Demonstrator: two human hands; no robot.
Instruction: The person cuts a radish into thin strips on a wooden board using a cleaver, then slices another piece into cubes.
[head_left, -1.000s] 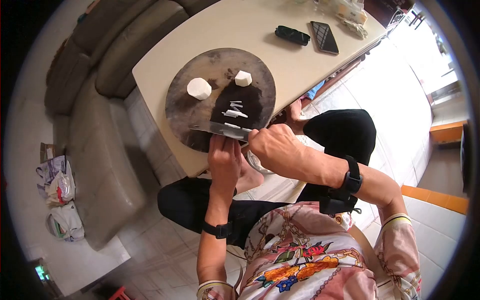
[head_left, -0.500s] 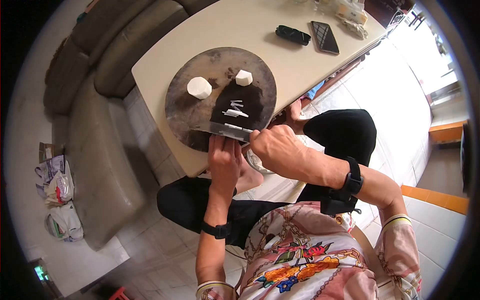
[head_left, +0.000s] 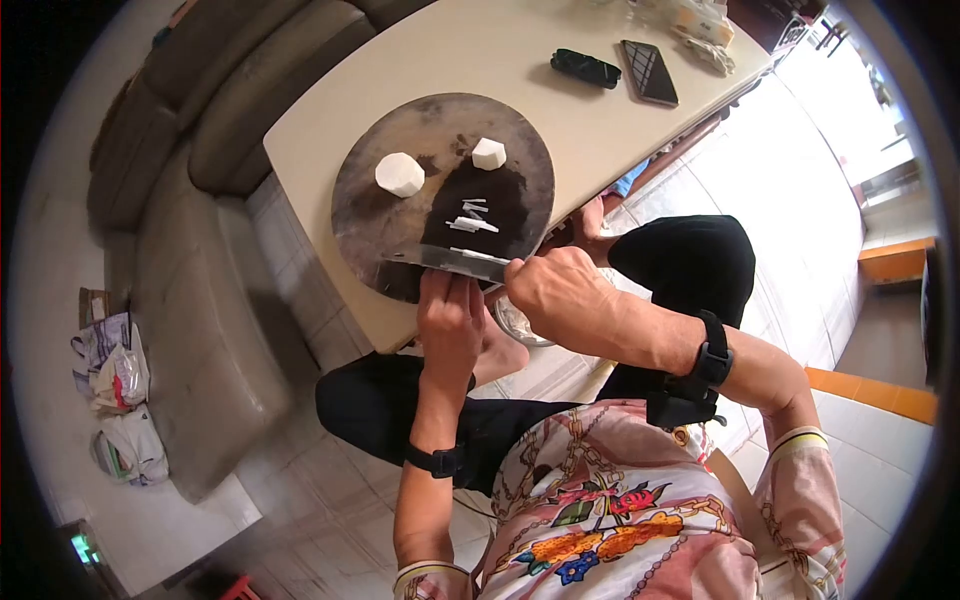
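A round dark chopping board [head_left: 365, 225] lies at the table's near end. My right hand [head_left: 562, 297] is closed around the handle of a kitchen knife [head_left: 455, 262], whose broad blade stretches left across the board's near edge. Behind the blade, my left hand [head_left: 450, 308] has its fingers bent and pressed together at the board; whatever they hold is hidden. Thin white strips [head_left: 470, 224] lie just beyond the blade. Farther back on the board sit a thick round white chunk [head_left: 400, 175], perhaps peeled radish, and a smaller angular white piece [head_left: 488, 154].
On the cream table [head_left: 330, 120] are a dark case [head_left: 585, 68], a phone [head_left: 650, 72] and a tissue pack [head_left: 703, 22]. A metal basin [head_left: 520, 325] shows partly below the board. A sofa [head_left: 220, 330] stands left, with bags [head_left: 125, 400] beyond it.
The knife and my right hand have shifted very slightly to the right. The white pieces and my left hand look almost the same.
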